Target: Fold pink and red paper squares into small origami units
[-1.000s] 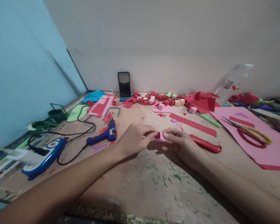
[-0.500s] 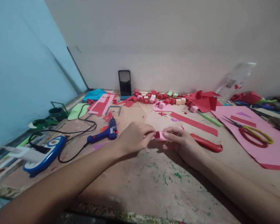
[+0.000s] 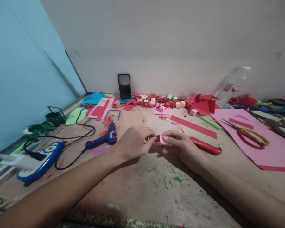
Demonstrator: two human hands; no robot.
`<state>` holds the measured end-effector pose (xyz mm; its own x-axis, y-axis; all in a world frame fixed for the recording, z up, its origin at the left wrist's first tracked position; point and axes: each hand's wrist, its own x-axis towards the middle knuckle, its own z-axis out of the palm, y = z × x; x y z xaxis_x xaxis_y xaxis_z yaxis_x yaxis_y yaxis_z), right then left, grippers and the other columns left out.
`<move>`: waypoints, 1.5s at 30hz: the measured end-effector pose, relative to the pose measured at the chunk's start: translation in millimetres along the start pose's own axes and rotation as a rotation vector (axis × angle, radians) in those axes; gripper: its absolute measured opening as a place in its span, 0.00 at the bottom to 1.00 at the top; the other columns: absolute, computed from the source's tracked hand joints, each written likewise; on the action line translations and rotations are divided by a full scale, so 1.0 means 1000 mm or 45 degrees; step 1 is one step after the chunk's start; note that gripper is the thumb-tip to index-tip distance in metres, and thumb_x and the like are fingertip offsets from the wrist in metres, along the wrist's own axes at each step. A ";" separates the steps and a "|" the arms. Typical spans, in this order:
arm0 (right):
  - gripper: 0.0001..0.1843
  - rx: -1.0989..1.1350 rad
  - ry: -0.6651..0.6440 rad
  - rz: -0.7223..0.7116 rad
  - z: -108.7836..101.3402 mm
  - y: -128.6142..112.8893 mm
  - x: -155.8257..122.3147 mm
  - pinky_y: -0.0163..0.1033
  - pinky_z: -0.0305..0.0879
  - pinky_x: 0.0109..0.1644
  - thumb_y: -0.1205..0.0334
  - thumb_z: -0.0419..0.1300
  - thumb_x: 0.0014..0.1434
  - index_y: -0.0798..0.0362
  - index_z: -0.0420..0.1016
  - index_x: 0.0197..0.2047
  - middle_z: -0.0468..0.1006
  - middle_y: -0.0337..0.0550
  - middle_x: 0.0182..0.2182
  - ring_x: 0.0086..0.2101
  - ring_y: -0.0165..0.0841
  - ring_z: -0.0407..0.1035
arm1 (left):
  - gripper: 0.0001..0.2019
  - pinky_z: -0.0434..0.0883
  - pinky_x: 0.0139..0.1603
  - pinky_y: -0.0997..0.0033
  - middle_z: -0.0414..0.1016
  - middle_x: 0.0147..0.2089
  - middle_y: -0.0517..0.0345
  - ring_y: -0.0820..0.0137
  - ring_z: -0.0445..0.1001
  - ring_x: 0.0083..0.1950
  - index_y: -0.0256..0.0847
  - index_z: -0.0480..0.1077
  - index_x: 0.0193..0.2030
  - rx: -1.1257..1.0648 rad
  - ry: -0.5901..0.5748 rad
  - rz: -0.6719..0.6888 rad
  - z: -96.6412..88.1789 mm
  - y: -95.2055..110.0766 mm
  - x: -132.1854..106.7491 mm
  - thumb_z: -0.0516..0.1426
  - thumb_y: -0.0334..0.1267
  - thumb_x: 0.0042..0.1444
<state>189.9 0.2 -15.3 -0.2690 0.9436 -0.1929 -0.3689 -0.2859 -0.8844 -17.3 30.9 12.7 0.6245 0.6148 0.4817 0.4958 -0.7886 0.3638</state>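
Nearby pink cube (image 3: 160, 140), glue gun (image 3: 102, 139), red cutter (image 3: 205, 146)

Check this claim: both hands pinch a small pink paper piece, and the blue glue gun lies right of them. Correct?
No. The head view shows the blue glue gun left of them; left hand and right hand do pinch the small pink paper piece.

A home paper-craft corner, set where a pale blue wall (image 3: 19, 79) meets a plain white wall (image 3: 168, 47). The worn, paint-flecked bench (image 3: 156, 190) carries a blue glue gun (image 3: 102, 139) plugged into a power strip (image 3: 35, 160) on the left. Scissors (image 3: 249, 136) lie on a pink paper sheet (image 3: 270, 148) on the right. Small folded paper cubes (image 3: 156, 102) line the far edge beside a propped phone (image 3: 124, 86), with red strips and offcuts scattered around.
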 end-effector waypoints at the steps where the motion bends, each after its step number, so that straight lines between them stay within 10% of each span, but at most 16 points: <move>1: 0.15 -0.009 -0.001 0.005 0.000 0.000 0.000 0.42 0.79 0.37 0.58 0.79 0.50 0.55 0.82 0.36 0.84 0.44 0.32 0.27 0.33 0.78 | 0.07 0.71 0.39 0.69 0.85 0.37 0.55 0.66 0.81 0.36 0.39 0.81 0.41 -0.008 0.000 0.011 0.000 0.000 0.000 0.59 0.33 0.65; 34: 0.15 -0.102 -0.127 0.037 0.000 0.000 -0.001 0.40 0.79 0.38 0.56 0.78 0.51 0.56 0.86 0.38 0.82 0.45 0.32 0.31 0.33 0.77 | 0.14 0.74 0.42 0.64 0.82 0.37 0.49 0.63 0.78 0.39 0.34 0.78 0.39 -0.035 0.123 0.275 0.006 0.004 -0.005 0.51 0.31 0.70; 45: 0.16 0.029 -0.032 -0.024 0.002 0.000 0.000 0.36 0.79 0.35 0.57 0.77 0.54 0.57 0.86 0.42 0.85 0.47 0.33 0.32 0.34 0.80 | 0.07 0.72 0.47 0.67 0.79 0.41 0.52 0.67 0.77 0.44 0.36 0.80 0.41 -0.318 0.198 0.055 -0.008 0.003 0.005 0.59 0.32 0.67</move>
<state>188.3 -0.1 -14.3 -0.2839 0.9444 -0.1658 -0.3943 -0.2725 -0.8776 -17.6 31.6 22.5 0.5325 0.5864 0.6103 0.2946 -0.8044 0.5158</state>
